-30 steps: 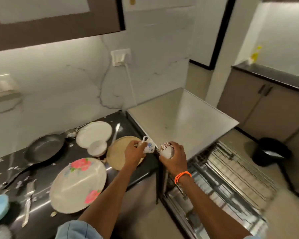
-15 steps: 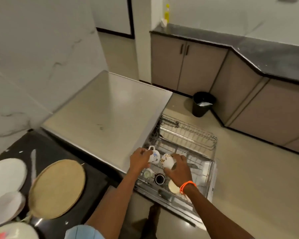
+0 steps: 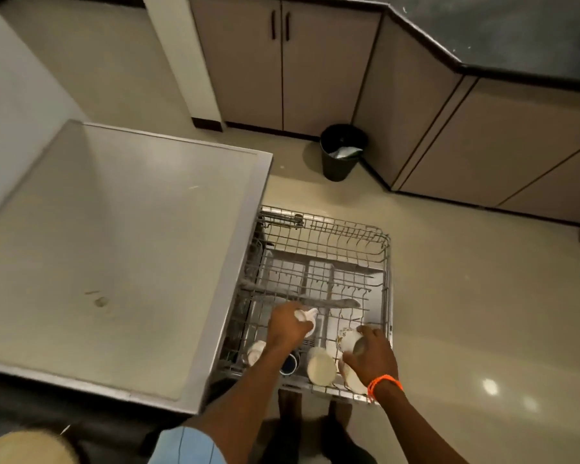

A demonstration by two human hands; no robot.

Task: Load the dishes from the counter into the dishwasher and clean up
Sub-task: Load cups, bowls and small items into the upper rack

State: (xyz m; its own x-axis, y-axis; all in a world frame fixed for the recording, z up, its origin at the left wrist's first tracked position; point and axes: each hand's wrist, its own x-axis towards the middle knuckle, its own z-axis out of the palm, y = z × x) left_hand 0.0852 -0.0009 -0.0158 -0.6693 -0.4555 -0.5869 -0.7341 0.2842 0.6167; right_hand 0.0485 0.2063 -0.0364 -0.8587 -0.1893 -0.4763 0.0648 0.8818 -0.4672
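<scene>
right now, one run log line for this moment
left hand holds white cup | right hand holds patterned cup | both over dishwasher rack

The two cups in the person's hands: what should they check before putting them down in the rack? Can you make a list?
1. Left hand has a firm grip on the small white cup: ok.
2. Right hand has a firm grip on the white patterned cup: ok.
3. Pulled-out grey wire dishwasher rack is within reach: ok.
4. Free room in the rack's far half: ok.
5. Cups clear of the round cream dish and dark blue cup already loaded: cannot tell, they sit close below the hands.
6. Cups turned mouth-down: cannot tell.
</scene>
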